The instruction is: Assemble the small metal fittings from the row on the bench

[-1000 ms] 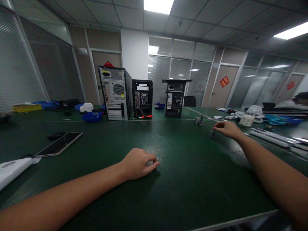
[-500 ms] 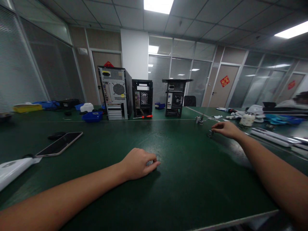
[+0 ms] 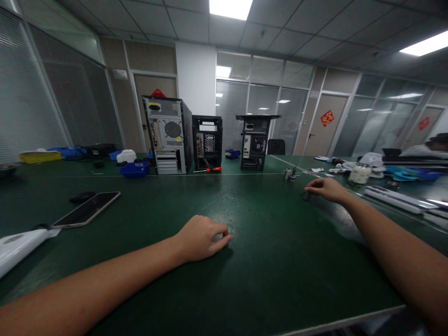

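Taking the flat-topped computer case (image 3: 254,144) as our landmark, we locate each item on the green counter (image 3: 266,261) from it. Our right hand (image 3: 329,189) is to the right of the case and closer to us. Its fingers are drawn together at the top of a small metallic part (image 3: 305,197); we cannot tell whether they grip this part or only touch it. The part is likewise right of the case, on our side of it, and its outline is indistinct. Two metal pieces (image 3: 287,174) stand between the case and that part, just beside each other. Our left hand (image 3: 201,238) rests in front of the case, to its left and well apart from it. Its fingers are loosely curled; we cannot tell whether they enclose anything. Directly left of the case, we find a screwdriver (image 3: 215,170) with a red handle, then a tall computer tower (image 3: 170,135) and a blue tray (image 3: 134,170). Farther left of the case and nearer to us, a phone (image 3: 87,210) lies face up. A jar (image 3: 360,174) stands well to the case's right.
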`<action>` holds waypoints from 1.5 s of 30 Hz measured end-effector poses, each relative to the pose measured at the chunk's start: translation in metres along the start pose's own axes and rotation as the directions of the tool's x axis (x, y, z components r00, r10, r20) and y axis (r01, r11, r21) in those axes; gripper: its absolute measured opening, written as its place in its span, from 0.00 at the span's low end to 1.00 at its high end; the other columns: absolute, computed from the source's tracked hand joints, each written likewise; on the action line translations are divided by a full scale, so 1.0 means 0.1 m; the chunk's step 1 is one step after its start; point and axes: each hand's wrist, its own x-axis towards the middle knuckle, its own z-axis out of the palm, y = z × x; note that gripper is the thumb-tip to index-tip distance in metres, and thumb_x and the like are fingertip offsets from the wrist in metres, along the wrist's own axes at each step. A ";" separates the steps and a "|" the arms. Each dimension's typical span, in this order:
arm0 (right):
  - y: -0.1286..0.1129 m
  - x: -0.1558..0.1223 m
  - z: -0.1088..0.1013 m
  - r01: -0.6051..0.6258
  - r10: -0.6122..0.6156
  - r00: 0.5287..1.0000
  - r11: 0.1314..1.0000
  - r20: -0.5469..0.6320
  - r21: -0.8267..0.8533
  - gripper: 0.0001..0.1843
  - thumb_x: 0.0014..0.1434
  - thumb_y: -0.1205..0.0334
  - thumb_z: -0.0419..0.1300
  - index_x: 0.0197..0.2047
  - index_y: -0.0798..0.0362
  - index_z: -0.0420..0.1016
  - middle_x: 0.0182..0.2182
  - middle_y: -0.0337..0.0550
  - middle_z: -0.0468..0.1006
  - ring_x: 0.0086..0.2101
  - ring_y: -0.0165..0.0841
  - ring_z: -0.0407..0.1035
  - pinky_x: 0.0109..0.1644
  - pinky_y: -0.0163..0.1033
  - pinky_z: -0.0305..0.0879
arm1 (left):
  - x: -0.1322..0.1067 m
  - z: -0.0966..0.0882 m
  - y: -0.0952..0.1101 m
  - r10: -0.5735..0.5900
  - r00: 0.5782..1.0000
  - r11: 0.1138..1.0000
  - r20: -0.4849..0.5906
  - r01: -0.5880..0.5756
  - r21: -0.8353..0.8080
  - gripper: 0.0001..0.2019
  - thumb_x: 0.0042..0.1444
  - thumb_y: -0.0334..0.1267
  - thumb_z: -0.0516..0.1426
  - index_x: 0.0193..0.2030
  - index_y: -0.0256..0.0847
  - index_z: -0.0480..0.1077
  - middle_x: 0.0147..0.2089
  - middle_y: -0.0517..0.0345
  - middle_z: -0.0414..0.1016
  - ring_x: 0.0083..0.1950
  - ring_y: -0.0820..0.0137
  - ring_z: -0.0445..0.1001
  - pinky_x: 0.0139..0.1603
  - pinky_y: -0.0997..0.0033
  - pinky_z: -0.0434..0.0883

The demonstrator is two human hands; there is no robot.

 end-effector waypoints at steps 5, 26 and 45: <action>0.02 0.01 0.00 -0.008 0.005 0.997 0.999 0.077 0.040 0.21 0.54 0.39 0.64 0.38 0.49 0.82 0.35 0.46 0.85 0.37 0.45 0.78 0.43 0.47 0.71 | 0.00 -0.01 0.01 0.001 1.000 1.000 -0.005 -0.001 -0.013 0.17 0.70 0.46 0.52 0.38 0.41 0.77 0.26 0.60 0.76 0.27 0.71 0.74 0.31 0.74 0.67; -0.02 0.00 0.01 -0.124 0.117 0.983 0.991 0.143 0.043 0.22 0.56 0.44 0.63 0.43 0.55 0.81 0.34 0.51 0.84 0.34 0.43 0.78 0.41 0.43 0.70 | -0.01 0.01 -0.01 0.002 1.000 1.000 0.005 -0.002 -0.006 0.17 0.71 0.47 0.51 0.38 0.42 0.77 0.26 0.60 0.75 0.27 0.70 0.74 0.32 0.73 0.65; -0.03 0.03 0.07 -0.037 0.037 0.999 0.999 0.011 0.036 0.19 0.55 0.52 0.63 0.45 0.55 0.83 0.38 0.51 0.85 0.38 0.43 0.80 0.43 0.44 0.73 | 0.00 0.02 0.00 -0.002 1.000 1.000 0.011 0.002 0.011 0.17 0.71 0.47 0.51 0.39 0.42 0.77 0.26 0.59 0.76 0.27 0.69 0.75 0.31 0.72 0.64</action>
